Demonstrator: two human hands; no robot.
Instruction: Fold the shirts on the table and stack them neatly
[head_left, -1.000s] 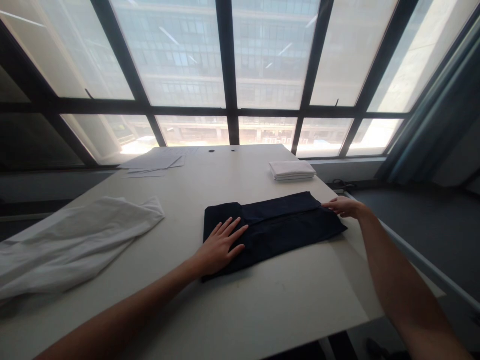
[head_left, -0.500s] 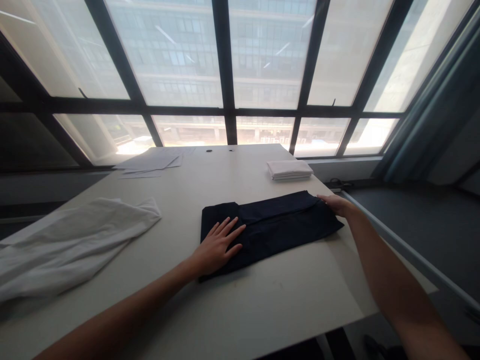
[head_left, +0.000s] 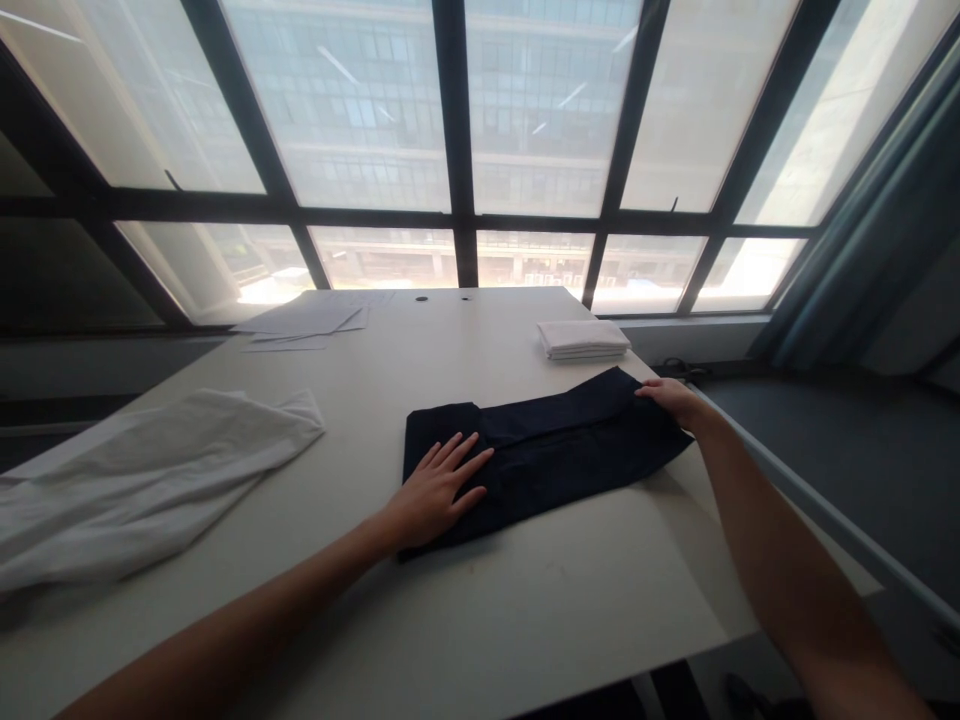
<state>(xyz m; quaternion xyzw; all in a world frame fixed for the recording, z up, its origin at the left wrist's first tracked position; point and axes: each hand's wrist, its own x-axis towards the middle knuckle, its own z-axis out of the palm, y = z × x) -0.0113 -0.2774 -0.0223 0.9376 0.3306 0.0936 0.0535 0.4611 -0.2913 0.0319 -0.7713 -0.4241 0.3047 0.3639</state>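
Note:
A dark navy cloth (head_left: 555, 450), folded into a long strip, lies across the middle of the white table (head_left: 600, 590). My left hand (head_left: 439, 490) rests flat on its left part with the fingers spread. At the cloth's right end, my right hand (head_left: 671, 398) pinches the edge between thumb and fingers, and that end is slightly raised off the table. The palm side of my right hand is hidden.
A folded white cloth stack (head_left: 583, 340) sits behind the navy cloth. On the left lies a crumpled white cloth (head_left: 157, 480). Sheets of paper (head_left: 307, 318) are at the far left. Windows (head_left: 536, 120) rise behind, and a curtain (head_left: 862, 230) hangs at right.
The navy cloth's right end has been lifted a little, its far corner now higher. My right hand has risen slightly with it. My left hand stays on the cloth.

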